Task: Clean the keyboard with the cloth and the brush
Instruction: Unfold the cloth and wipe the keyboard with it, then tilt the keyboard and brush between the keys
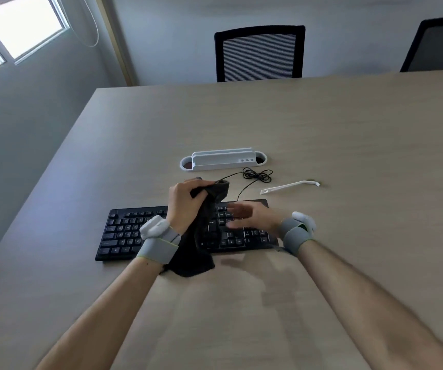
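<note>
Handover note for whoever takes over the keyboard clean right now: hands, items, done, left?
Left hand grips the dark cloth, raised above the keyboard; the cloth hangs down across its middle.
Right hand open, blurred, over the right-side keys, holding nothing.
Brush lies on the table beyond the keyboard's right end, untouched.
Done: cloth in hand; how much is wiped cannot be told.
Left: wipe the keys, then brush them.

We see bare table point(362, 124) right and far | cord point(257, 174), brush point(289, 186), tray point(223, 160) block behind keyboard point(124, 233).
</note>
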{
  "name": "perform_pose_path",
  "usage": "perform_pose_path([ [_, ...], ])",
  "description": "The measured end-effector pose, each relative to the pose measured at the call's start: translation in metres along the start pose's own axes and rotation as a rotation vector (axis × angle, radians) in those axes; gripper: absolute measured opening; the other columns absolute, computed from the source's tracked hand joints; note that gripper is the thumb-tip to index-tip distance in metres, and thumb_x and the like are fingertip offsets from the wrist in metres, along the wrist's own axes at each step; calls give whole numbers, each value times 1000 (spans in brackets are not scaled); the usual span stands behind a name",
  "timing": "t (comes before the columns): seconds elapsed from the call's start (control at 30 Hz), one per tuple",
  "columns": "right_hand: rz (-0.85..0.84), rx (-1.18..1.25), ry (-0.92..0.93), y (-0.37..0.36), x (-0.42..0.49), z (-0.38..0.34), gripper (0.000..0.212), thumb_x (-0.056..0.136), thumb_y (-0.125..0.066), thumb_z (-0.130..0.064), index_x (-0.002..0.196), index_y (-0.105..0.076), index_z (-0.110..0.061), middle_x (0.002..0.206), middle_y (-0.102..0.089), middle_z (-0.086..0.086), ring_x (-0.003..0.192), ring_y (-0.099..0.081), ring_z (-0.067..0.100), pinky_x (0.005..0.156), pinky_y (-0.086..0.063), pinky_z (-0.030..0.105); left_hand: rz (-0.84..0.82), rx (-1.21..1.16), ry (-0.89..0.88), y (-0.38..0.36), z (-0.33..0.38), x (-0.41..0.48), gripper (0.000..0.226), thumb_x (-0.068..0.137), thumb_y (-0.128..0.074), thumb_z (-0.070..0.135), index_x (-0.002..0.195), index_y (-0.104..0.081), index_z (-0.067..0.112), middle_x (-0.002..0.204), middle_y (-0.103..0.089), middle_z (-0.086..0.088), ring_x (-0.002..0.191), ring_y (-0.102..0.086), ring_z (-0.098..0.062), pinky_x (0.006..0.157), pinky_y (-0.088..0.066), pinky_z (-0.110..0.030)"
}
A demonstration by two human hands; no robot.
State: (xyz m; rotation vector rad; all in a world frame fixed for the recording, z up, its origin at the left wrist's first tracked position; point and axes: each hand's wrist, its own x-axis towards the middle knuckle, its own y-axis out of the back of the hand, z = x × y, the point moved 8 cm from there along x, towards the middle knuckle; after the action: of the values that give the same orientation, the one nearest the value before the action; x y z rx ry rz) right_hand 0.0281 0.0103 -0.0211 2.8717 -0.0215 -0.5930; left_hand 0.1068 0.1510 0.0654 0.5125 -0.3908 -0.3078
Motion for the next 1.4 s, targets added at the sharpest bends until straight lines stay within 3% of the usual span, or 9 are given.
perform_pose_path([
  [0.1, -173, 17, 88, -32, -6, -25, 63, 80, -68, 4, 136, -42, -7, 124, -55, -1, 113, -50, 7, 90, -44, 8, 47, -189, 25, -1, 19, 8, 32, 76, -62, -4, 92, -73, 21, 81, -72, 12, 69, -64, 9, 73, -49, -4],
  [0.2, -48, 63, 74, -28, -1, -31, 54, 81, -70, -3, 131, -49, -2, 131, -57, 11, 115, -54, 17, 106, -42, 30, 88, -293, 74, -3, 21, 14, 34, 75, -64, -2, 84, -71, 30, 60, -67, 32, 61, -61, 12, 70, -50, -13],
  [0.4, 392, 76, 132, 37, -11, -21, 33, 79, -71, -2, 111, -66, -3, 100, -67, 11, 98, -60, 20, 101, -45, 42, 41, -339, 288, -29, -12, 20, 19, 77, -64, -2, 86, -66, 14, 73, -64, 1, 68, -61, -16, 74, -53, -37],
  [0.53, 710, -95, 67, 79, -41, -22, 42, 79, -54, 6, 116, -67, -10, 115, -69, 10, 112, -62, 23, 93, -41, 15, -228, -304, 428, -79, -24, 9, 17, 83, -65, 8, 99, -63, 3, 81, -62, -9, 60, -57, -17, 55, -55, -22],
  [0.67, 1025, -149, -106, 127, -69, -2, 44, 82, -46, 6, 115, -68, -12, 114, -69, 11, 102, -64, 30, 79, -47, 23, -437, -218, 381, -126, -17, 10, 23, 85, -62, 8, 104, -64, -5, 90, -62, -15, 61, -56, -15, 53, -52, -11],
  [0.73, 1128, -182, -144, 146, -78, 9, 44, 84, -45, 7, 119, -65, -11, 119, -65, 13, 102, -63, 32, 77, -48, 25, -471, -68, 306, -139, -12, 17, 21, 87, -59, 9, 103, -67, -2, 95, -66, -20, 74, -63, -26, 68, -56, -23],
  [1.0, 584, -549, -313, 136, -27, 72, 57, 78, -67, -17, 133, -53, -16, 144, -37, 14, 128, -44, 32, 106, -38, 29, -635, 386, 83, -223, -7, 54, 39, 92, -39, 1, 129, -51, 1, 136, -52, -17, 126, -47, -31, 107, -35, -32],
  [1.13, 496, -652, -341, 127, -14, 82, 58, 81, -64, -41, 134, -52, -20, 143, -35, 11, 128, -41, 34, 107, -37, 33, -647, 551, 109, -256, -42, 71, 28, 85, -49, 8, 111, -60, 7, 117, -62, -14, 106, -59, -33, 91, -49, -41],
  [1.4, 531, -656, -296, 131, -7, 93, 44, 89, -61, -27, 132, -55, -20, 140, -38, 9, 127, -41, 33, 107, -35, 32, -593, 510, 144, -254, -35, 67, 24, 84, -46, -5, 67, -47, 12, 71, -43, -7, 66, -41, -20, 63, -37, -26],
])
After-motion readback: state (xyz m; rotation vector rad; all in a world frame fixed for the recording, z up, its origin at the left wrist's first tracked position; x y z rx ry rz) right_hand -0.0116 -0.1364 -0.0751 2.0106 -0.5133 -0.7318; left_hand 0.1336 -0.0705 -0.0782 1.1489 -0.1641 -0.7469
